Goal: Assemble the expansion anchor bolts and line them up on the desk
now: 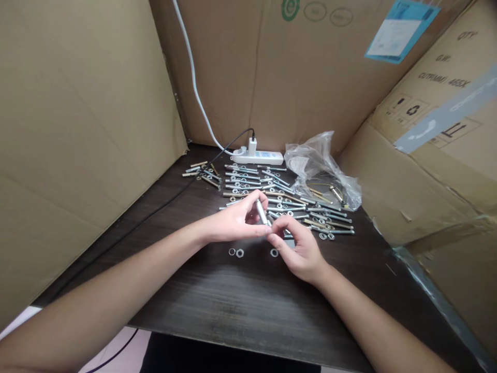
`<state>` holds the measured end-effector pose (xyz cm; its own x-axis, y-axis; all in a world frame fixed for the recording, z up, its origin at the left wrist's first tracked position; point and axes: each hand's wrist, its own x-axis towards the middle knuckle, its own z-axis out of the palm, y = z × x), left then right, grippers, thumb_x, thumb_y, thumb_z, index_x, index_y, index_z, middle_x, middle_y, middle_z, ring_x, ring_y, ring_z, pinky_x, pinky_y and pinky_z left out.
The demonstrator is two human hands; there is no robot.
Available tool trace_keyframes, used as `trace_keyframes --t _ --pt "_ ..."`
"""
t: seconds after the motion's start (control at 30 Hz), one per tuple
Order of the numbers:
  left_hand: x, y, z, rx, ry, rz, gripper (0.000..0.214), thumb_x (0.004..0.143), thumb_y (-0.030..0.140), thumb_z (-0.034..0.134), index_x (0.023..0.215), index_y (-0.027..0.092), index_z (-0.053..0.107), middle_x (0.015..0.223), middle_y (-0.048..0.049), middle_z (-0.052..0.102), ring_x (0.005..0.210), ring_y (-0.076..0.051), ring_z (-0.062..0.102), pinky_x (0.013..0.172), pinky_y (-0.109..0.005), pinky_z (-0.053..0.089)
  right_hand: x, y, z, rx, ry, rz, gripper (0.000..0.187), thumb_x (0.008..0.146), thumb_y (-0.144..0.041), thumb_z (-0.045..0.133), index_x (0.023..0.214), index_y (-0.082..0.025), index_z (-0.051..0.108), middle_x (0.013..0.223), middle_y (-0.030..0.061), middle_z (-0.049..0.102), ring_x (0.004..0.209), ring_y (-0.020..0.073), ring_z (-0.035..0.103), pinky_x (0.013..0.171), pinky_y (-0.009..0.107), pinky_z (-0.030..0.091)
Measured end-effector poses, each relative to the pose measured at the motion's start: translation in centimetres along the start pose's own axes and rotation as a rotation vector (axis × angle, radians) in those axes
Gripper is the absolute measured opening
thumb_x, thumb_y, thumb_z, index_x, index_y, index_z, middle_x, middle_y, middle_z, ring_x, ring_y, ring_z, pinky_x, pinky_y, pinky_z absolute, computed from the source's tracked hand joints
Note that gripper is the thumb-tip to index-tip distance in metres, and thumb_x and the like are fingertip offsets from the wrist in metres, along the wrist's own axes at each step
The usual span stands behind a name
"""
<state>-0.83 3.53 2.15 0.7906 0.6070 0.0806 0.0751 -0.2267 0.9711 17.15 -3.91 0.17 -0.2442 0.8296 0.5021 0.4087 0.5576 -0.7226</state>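
Note:
My left hand (243,216) is closed round a silver metal bolt (261,211), which slants between thumb and fingers. At the bolt's lower end, the fingertips of my right hand (298,248) are pinched together, touching it; any small part between them is hidden. On the table just below the hands lie a thin washer (232,252), a hex nut (239,253) and another nut (274,253) close to my right thumb. Behind the hands spread rows of long bolts (243,181), silver and brass-coloured, with loose nuts and washers among them.
A white power strip (274,157) with a plugged-in adapter stands at the back. Its white cable (194,83) rises, and a black cable (155,210) crosses the table's left side. A clear plastic bag (322,160) lies back right. Cardboard boxes (221,67) wall in the dark table (248,305).

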Motion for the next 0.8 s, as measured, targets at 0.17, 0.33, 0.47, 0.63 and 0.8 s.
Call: trace_keyframes --t 0.17,0.33,0.47,0.63,0.8 --pt "-0.1 -0.1 -0.6 -0.033 -0.113 -0.012 0.041 0.075 0.032 0.068 0.099 0.021 0.038 0.086 0.0016 0.047 0.071 -0.01 0.045 0.062 -0.024 0.041 -0.2 -0.2 0.2 0.095 -0.029 0.041 0.008 0.088 -0.022 0.055 0.081 -0.021 0.05 0.07 -0.0017 0.053 0.062 0.0124 0.049 0.057 0.024 0.042" --pt "-0.2 -0.3 -0.8 -0.015 -0.163 -0.031 0.036 0.077 0.029 0.065 0.097 0.022 0.037 0.083 0.0027 0.046 0.07 -0.01 0.044 0.064 -0.025 0.04 -0.3 -0.3 0.3 0.155 -0.049 0.098 0.009 0.089 -0.025 0.055 0.083 -0.021 0.05 0.071 -0.0017 0.052 0.062 0.0114 0.048 0.056 0.023 0.041" --pt "-0.1 -0.5 -0.7 -0.033 -0.157 -0.027 0.033 0.078 0.029 0.063 0.096 0.022 0.036 0.081 0.003 0.046 0.07 -0.011 0.042 0.065 -0.026 0.04 -0.3 -0.5 0.0 0.164 -0.073 0.116 0.007 0.091 -0.025 0.053 0.086 -0.021 0.05 0.074 -0.0009 0.055 0.064 0.0115 0.05 0.059 0.023 0.041" --pt "-0.1 -0.2 -0.5 0.026 -0.133 -0.042 0.034 0.079 0.033 0.062 0.095 0.023 0.034 0.078 0.0046 0.042 0.067 -0.01 0.039 0.062 -0.024 0.038 -0.4 -0.1 -0.2 0.203 -0.109 0.157 0.009 0.095 -0.025 0.046 0.089 -0.021 0.051 0.078 -0.0003 0.057 0.064 0.0107 0.05 0.06 0.023 0.041" --pt "-0.2 0.5 -0.1 0.19 -0.091 -0.051 0.031 0.078 0.034 0.062 0.092 0.022 0.037 0.075 0.0052 0.041 0.067 -0.01 0.038 0.06 -0.024 0.037 -0.3 0.6 -0.1 0.202 -0.09 0.18 0.013 0.095 -0.026 0.046 0.087 -0.02 0.053 0.076 -0.0005 0.056 0.065 0.0108 0.051 0.06 0.023 0.04"
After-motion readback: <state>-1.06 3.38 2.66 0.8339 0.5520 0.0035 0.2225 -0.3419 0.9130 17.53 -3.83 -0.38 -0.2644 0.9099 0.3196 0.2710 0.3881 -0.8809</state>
